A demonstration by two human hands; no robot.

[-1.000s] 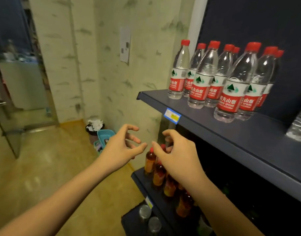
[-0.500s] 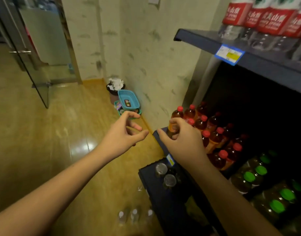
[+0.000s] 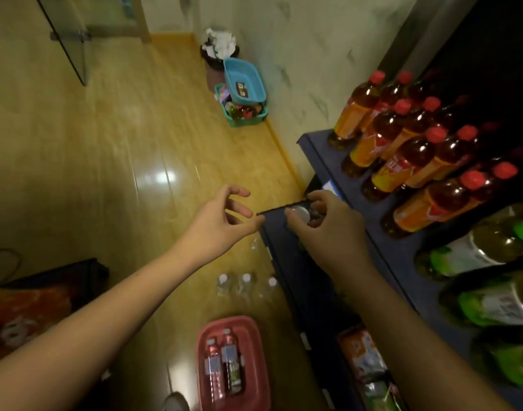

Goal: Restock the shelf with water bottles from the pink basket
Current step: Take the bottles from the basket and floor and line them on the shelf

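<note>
Both hands are empty: the left hand [image 3: 221, 223] hangs with fingers loosely curled apart, the right hand [image 3: 328, 229] likewise half open above the shelf [image 3: 287, 241] edge. Two bottles [image 3: 223, 366] lie side by side in the pink basket [image 3: 248, 324] on the floor [image 3: 106, 158], below the hands. Full, they should feel fairly heavy; the clear plastic is smooth, thin and likely gives under a squeeze. The labelled middle looks the surest grip. The basket is rigid moulded plastic with rounded corners.
</note>
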